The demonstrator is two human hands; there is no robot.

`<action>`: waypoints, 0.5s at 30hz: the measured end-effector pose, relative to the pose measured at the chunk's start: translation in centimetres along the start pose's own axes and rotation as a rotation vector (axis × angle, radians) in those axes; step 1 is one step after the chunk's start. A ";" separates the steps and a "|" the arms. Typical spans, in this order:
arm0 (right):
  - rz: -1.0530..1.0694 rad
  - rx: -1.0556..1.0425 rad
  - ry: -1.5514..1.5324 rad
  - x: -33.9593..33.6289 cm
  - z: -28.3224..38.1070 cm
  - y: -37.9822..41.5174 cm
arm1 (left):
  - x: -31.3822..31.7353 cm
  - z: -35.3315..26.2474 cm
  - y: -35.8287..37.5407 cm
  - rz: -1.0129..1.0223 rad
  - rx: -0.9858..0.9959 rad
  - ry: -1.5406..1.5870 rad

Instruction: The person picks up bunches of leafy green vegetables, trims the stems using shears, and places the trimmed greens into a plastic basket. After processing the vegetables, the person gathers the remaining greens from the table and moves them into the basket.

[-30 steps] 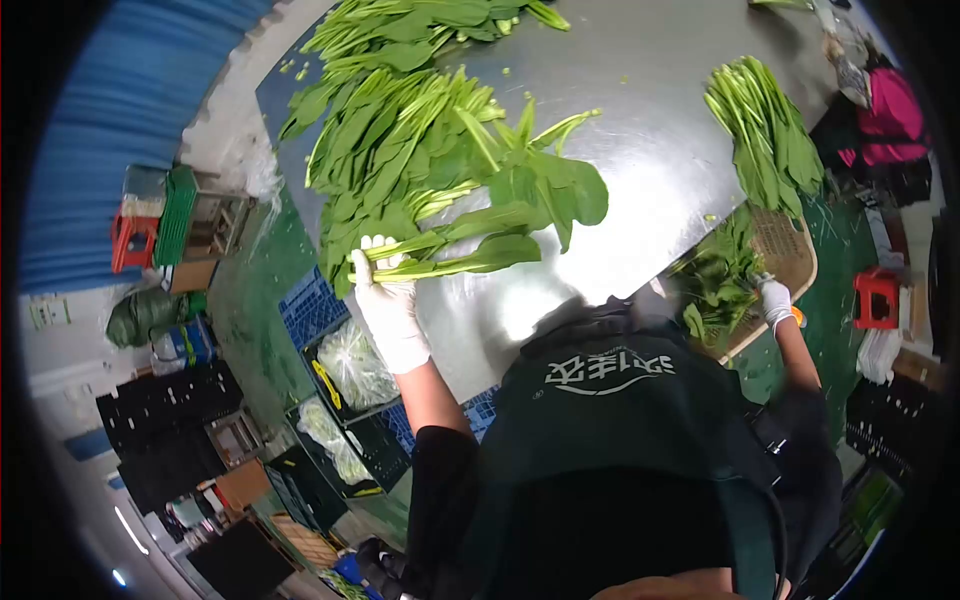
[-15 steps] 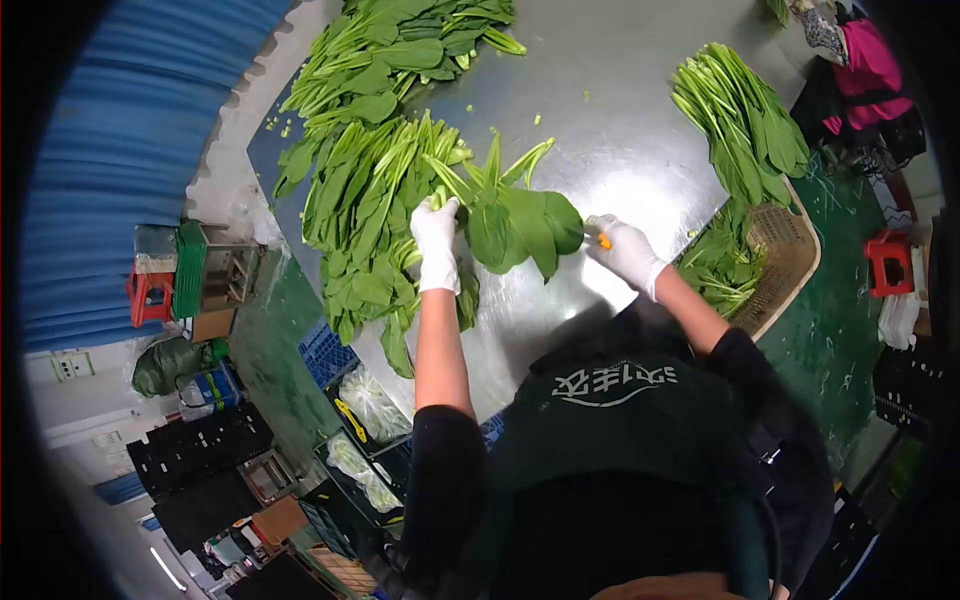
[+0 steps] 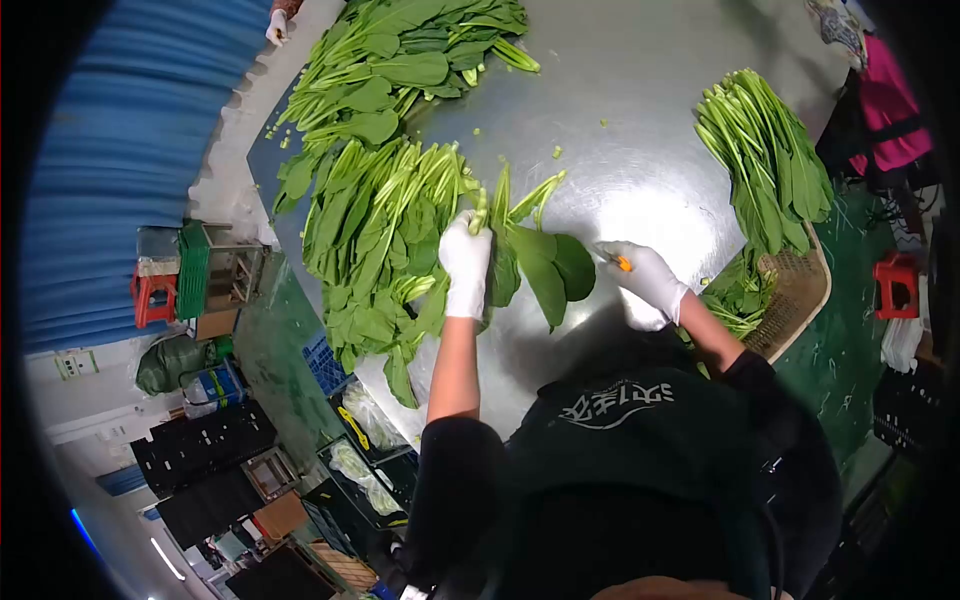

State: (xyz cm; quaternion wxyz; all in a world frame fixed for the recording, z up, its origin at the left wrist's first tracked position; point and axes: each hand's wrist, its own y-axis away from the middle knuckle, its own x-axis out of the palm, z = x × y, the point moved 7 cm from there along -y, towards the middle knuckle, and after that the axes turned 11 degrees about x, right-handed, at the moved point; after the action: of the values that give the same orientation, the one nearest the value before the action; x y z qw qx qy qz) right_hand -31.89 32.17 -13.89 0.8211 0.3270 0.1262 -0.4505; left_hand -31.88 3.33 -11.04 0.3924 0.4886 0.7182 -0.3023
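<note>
My left hand [image 3: 466,265], in a white glove, is closed around the stem of a choy sum stalk [image 3: 479,210] at the right edge of a big heap of choy sum [image 3: 385,230]. Just right of that hand, broad-leaved choy sum [image 3: 548,275] lies on the metal table [image 3: 600,190], its pale stems pointing away from me. My right hand [image 3: 650,280], also white-gloved, grips a small knife [image 3: 624,263] with an orange handle. The short blade points left towards the leaves, apart from them. Most of the handle is hidden in the glove.
A stacked choy sum bunch [image 3: 765,160] lies at the table's right edge, above a tan basket [image 3: 800,290] holding more greens. Another heap [image 3: 410,60] is at the far left. A co-worker's gloved hand [image 3: 277,28] shows at top left. A red stool [image 3: 897,284] stands right.
My left hand has shifted right, closer to the loose leaves, with a stem in its grip. My right hand still holds the knife. The view has tilted slightly, and a co-worker's hand has appeared top left.
</note>
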 end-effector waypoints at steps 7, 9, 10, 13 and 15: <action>0.014 -0.295 -0.037 0.1 8.9 -1.7 | -2.8 -3.1 6.7 0.083 -0.122 0.877; 0.021 -0.353 -0.082 0.8 10.1 -1.8 | -2.7 -3.5 7.4 0.096 -0.069 0.739; 0.030 -0.388 0.006 1.3 10.7 -1.8 | -3.3 -4.3 7.7 0.084 -0.023 0.618; 0.022 -0.445 0.143 2.1 11.6 -1.6 | -3.3 -5.3 8.5 0.055 -0.013 0.408; 0.008 -0.468 0.188 2.3 11.6 -1.6 | -3.7 -6.3 8.9 0.029 0.049 0.397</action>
State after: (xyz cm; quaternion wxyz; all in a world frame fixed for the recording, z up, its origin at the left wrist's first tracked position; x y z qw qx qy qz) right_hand -32.91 22.50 -7.03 0.8608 0.1691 0.3015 -0.3735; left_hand -24.40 9.80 -5.12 0.2352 0.5584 0.7669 -0.2117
